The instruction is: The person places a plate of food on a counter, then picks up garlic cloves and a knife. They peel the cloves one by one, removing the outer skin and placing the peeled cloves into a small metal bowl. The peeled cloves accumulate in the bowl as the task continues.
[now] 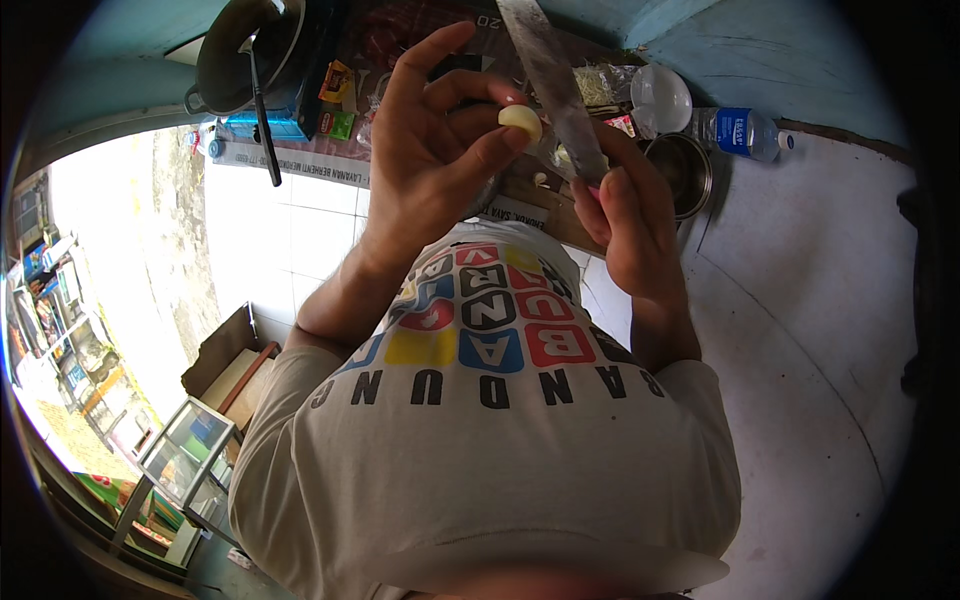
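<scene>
My left hand (442,142) pinches a peeled, pale garlic clove (520,120) between thumb and fingers, with the other fingers spread. A kitchen knife (553,79) with a broad, stained blade points up and away beside the clove. My right hand (634,210) grips the knife low down, where a bit of its pink handle shows. The blade stands slightly apart from the clove. Behind the knife, a clear plastic bag (553,154) is partly hidden. Garlic bits (541,180) lie on the brown surface beneath my hands.
A wok (244,56) sits at the far left, with a long-handled utensil (262,112) in it reaching over the edge. Seasoning sachets (337,124) lie on the printed banner. On the right are a metal pot (679,176), a white bowl (661,98) and a water bottle (742,133).
</scene>
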Tool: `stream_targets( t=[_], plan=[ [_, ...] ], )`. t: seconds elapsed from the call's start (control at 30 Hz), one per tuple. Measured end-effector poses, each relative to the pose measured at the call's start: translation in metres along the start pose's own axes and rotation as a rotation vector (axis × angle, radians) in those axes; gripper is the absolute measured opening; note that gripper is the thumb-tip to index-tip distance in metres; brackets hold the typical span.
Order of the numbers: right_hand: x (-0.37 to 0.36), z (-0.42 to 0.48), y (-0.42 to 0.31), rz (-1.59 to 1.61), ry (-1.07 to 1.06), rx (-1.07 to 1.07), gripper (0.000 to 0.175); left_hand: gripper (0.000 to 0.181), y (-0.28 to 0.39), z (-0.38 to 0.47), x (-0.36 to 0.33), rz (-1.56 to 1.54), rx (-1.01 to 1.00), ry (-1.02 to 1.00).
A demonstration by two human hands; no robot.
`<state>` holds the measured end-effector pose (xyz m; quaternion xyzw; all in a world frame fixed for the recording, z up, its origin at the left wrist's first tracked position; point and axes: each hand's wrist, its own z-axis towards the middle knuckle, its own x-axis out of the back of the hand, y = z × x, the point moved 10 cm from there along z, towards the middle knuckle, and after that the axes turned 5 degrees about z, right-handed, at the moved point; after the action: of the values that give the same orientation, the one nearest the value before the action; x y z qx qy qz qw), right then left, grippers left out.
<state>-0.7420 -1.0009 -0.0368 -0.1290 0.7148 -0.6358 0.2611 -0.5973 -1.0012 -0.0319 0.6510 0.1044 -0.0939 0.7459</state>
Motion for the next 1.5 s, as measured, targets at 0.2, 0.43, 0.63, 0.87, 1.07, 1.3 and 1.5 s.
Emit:
stream_targets(
  t=[0.2, 0.43, 0.63, 0.87, 1.07, 1.3, 1.5],
  plan=[
    [0.025, 0.007, 0.024, -0.083, 0.093, 0.032, 0.053, 0.068, -0.011, -0.001, 0.005, -0.058, 0.009, 0.060],
    [0.090, 0.050, 0.205, 0.216, 0.131, -0.527, 0.045, 0.062, -0.086, 0.004, 0.031, 0.106, 0.218, 0.110],
    [0.129, 0.064, 0.313, 0.378, 0.085, -0.709, 0.041, 0.064, -0.165, -0.011, 0.054, 0.128, 0.455, 0.116],
    [0.147, 0.090, 0.332, 0.099, 0.113, -0.607, 0.037, 0.071, -0.213, -0.017, 0.061, -0.011, 0.566, 0.038],
    [0.097, 0.075, 0.253, 0.081, 0.054, -0.371, 0.048, 0.085, -0.230, -0.020, 0.045, -0.441, 0.660, -0.118],
    [0.073, 0.049, 0.196, -0.182, -0.019, -0.131, 0.040, 0.087, -0.215, -0.006, 0.055, -0.032, 0.526, -0.145],
    [0.083, 0.042, 0.216, -0.243, 0.027, -0.165, 0.040, 0.088, -0.212, 0.003, 0.052, 0.032, 0.493, -0.148]
  ],
)
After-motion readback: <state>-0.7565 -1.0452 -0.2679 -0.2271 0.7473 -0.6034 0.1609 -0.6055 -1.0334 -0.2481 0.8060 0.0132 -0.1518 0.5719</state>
